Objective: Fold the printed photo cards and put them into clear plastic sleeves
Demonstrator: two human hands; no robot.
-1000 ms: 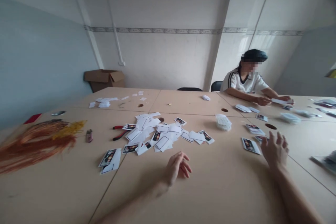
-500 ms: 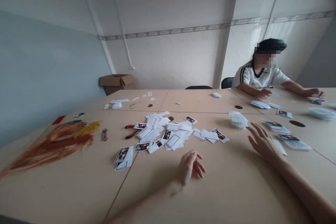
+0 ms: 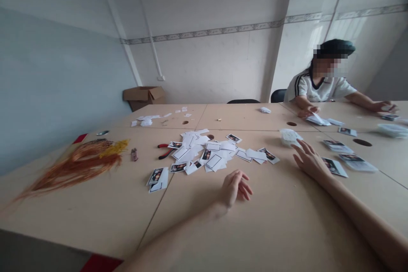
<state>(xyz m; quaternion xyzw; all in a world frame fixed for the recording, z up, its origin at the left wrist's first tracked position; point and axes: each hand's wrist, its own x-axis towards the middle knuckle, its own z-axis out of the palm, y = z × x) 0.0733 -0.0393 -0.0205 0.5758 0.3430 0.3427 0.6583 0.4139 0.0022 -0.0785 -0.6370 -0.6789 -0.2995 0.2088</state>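
My left hand (image 3: pixel 236 188) rests on the beige table (image 3: pixel 191 225) with loosely curled fingers, holding nothing, just below a scattered pile of white paper pieces and photo cards (image 3: pixel 207 153). My right hand (image 3: pixel 310 162) hovers or rests with spread fingers and holds nothing. A clear plastic bundle (image 3: pixel 289 137) lies just beyond its fingertips, and a black-bordered photo card (image 3: pixel 334 167) lies to its right. A small stack of cards (image 3: pixel 158 179) sits left of the pile. Red-handled pliers (image 3: pixel 165 151) lie at the pile's left edge.
A seated co-worker (image 3: pixel 320 87) handles papers across the table. Orange and yellow tassel threads (image 3: pixel 79 168) lie at the left, near a small tool (image 3: pixel 134 154). More cards (image 3: pixel 338 148) lie at the right. The tabletops have round holes. A cardboard box (image 3: pixel 143 97) stands by the far wall.
My right hand has moved left and farther up the table, towards the plastic bundle. My left hand has barely shifted. The view has swung, moving the scene up and right.
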